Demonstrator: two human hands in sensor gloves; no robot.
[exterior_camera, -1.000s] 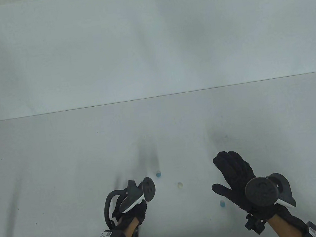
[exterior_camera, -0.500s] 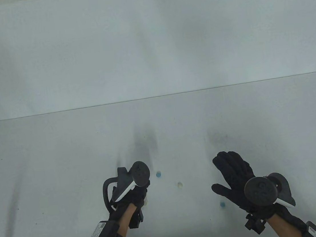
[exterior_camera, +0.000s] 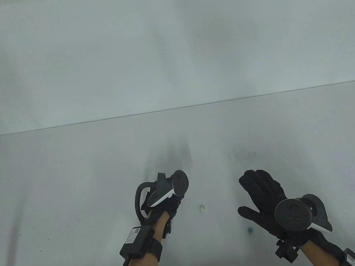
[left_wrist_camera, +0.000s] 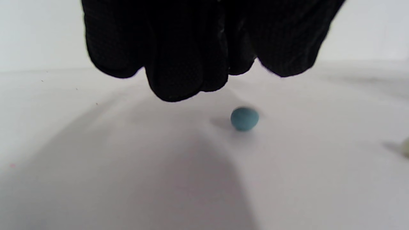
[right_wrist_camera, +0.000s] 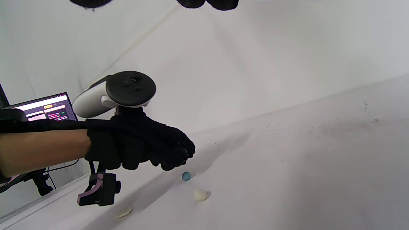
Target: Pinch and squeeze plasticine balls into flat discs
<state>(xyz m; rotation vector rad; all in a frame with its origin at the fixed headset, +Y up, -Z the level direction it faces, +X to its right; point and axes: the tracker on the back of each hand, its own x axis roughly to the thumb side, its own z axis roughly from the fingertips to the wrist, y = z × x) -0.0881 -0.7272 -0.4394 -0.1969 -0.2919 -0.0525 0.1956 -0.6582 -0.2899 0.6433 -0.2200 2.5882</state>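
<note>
Blue ball [left_wrist_camera: 244, 118] under left hand [exterior_camera: 168, 202], table-view-hidden

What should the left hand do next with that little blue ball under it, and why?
Probably lower the left hand a little and pinch the blue ball. Its fingers hang just above it without touching, and the ball is round, not yet flattened, on the table.
</note>
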